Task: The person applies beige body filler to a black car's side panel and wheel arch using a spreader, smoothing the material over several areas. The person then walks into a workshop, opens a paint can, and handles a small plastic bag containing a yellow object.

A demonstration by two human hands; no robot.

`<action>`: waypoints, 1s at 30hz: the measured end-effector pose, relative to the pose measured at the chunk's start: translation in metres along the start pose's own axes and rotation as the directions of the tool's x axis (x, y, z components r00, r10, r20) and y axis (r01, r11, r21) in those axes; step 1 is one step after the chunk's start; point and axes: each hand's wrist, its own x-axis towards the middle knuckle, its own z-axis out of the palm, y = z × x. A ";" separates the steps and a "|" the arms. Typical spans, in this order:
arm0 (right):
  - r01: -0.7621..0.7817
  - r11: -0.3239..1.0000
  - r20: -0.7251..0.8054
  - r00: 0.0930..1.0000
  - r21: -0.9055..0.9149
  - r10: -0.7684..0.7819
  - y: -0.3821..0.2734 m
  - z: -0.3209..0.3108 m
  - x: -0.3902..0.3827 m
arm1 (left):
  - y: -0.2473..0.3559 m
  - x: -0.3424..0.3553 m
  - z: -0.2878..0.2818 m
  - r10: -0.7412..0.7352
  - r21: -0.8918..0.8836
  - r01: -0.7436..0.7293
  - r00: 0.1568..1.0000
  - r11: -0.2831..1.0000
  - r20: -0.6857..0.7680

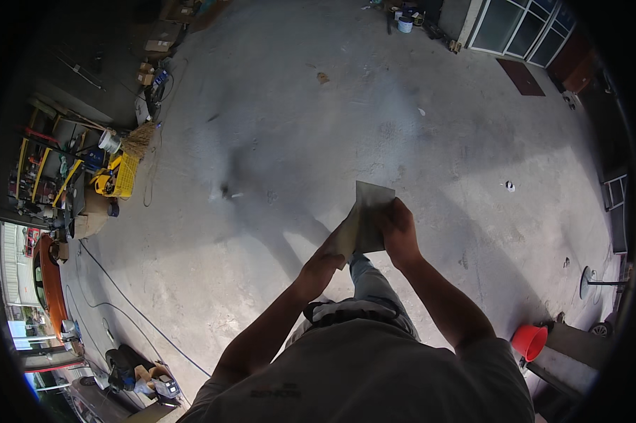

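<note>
Both of my hands hold a thin, stiff, grey-olive sheet piece [367, 233] in front of my body, above the concrete floor. The piece looks angled, with a lighter left face and a darker right face; whether it is one bent sheet or two, I cannot tell. My right hand [400, 236] is closed on its upper right part, fingers over the darker face. My left hand [320, 271] grips it at the lower left, fingers partly hidden by the piece. My leg [367, 282] shows just below it.
Left: yellow crate [124, 176], broom [136, 141], cluttered rack [43, 169], cables [117, 307] on the floor [276, 106], orange car [50, 282]. Right: red bucket [529, 342], black stand [600, 282], ladder-like frame [614, 211]. Back: glass doors [515, 32], dark mat [520, 76], white bucket [405, 25].
</note>
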 end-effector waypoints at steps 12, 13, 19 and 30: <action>-0.113 0.993 -0.028 0.993 0.031 0.114 -0.113 -0.046 0.275 | 0.159 0.260 -0.039 0.021 0.096 -0.038 0.985 0.995 0.170; -0.106 0.994 -0.010 0.994 0.015 0.107 -0.112 -0.039 0.296 | 0.177 0.279 -0.041 0.051 0.358 -0.116 0.982 0.927 0.184; 0.095 0.954 0.466 0.883 -0.286 0.052 -0.123 0.006 0.418 | 0.279 0.416 -0.114 0.487 0.870 -0.451 0.816 0.198 0.312; 0.041 0.919 0.109 0.994 -0.391 0.002 -0.186 -0.020 0.736 | 0.464 0.652 -0.177 0.313 0.684 -0.543 0.623 -0.487 0.717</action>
